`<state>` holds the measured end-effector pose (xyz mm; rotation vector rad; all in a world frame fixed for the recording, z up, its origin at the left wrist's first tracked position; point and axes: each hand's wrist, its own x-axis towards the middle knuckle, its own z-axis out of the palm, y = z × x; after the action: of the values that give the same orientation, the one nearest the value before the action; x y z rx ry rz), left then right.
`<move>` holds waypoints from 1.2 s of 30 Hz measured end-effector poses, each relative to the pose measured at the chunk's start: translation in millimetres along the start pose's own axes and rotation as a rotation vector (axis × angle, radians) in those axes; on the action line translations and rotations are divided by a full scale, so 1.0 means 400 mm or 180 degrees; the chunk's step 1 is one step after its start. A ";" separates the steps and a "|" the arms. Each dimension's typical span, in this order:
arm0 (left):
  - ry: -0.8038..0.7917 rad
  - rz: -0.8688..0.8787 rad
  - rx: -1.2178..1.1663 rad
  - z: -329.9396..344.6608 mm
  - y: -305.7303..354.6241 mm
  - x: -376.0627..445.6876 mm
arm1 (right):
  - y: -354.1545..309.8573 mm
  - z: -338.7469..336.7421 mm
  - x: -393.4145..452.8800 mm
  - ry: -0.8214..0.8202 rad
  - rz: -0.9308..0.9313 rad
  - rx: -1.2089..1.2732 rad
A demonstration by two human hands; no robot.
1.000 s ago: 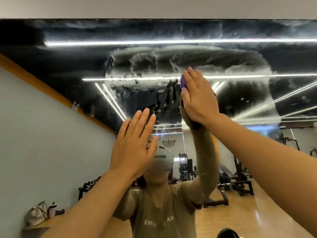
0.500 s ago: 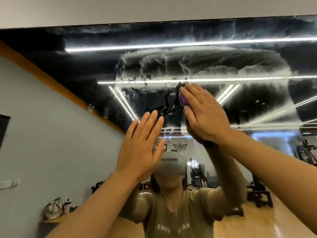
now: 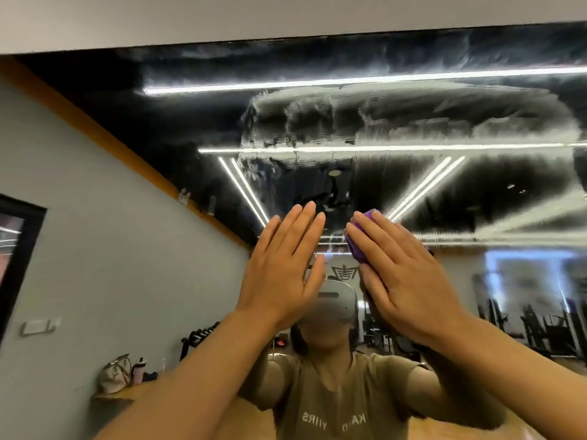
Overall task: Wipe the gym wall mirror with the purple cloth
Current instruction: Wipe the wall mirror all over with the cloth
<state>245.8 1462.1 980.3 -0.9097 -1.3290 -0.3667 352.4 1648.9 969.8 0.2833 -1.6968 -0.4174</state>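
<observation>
Right hand (image 3: pixel 409 277) flat, fingers straight, presses bunched purple cloth (image 3: pixel 360 246) against large streaky wall mirror (image 3: pixel 413 122); left hand (image 3: pixel 279 274) spread flat just beside, holds nothing; smeared haze lies above and right of cloth, nearer right hand, long axis horizontal; next stroke likely upward-right
</observation>
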 end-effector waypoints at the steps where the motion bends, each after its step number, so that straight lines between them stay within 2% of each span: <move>1: 0.0006 0.0025 0.0011 -0.004 -0.005 -0.003 | 0.006 -0.003 0.010 -0.0026 -0.0032 -0.0027; 3: 0.0025 0.0053 0.0067 -0.013 -0.026 -0.007 | 0.024 -0.008 0.077 -0.0059 0.0080 -0.0110; 5: 0.0038 -0.0006 0.0129 -0.024 -0.058 -0.013 | 0.049 -0.014 0.195 -0.0003 0.0448 -0.0159; 9: 0.0072 -0.0315 0.0130 -0.056 -0.132 -0.044 | 0.054 -0.011 0.398 0.0081 0.1004 -0.0100; 13: 0.0020 -0.0303 0.0202 -0.077 -0.178 -0.087 | -0.024 0.014 0.324 0.0260 0.1171 -0.0023; 17: 0.0010 -0.0242 0.0244 -0.075 -0.185 -0.102 | -0.155 0.049 0.112 0.0294 0.0989 0.0057; 20: 0.0003 -0.0251 0.0262 -0.068 -0.189 -0.103 | -0.177 0.061 0.049 0.0210 0.0850 0.0007; 24: 0.0062 -0.0249 0.0257 -0.061 -0.185 -0.103 | -0.136 0.048 0.135 0.0122 0.0774 -0.0061; 31: 0.0188 -0.0193 0.0251 -0.062 -0.183 -0.104 | -0.075 0.035 0.430 0.0338 0.1345 -0.0101; 33: 0.0198 -0.0173 0.0257 -0.063 -0.185 -0.106 | -0.084 0.043 0.439 0.0339 0.1455 -0.0103; 36: 0.0215 -0.0171 0.0252 -0.064 -0.187 -0.106 | -0.141 0.061 0.356 0.0341 0.1165 -0.0086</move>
<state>200.1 1386.0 967.9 -0.7906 -1.2989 -0.3805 302.0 1541.5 1069.6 -0.0270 -1.5945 -0.1503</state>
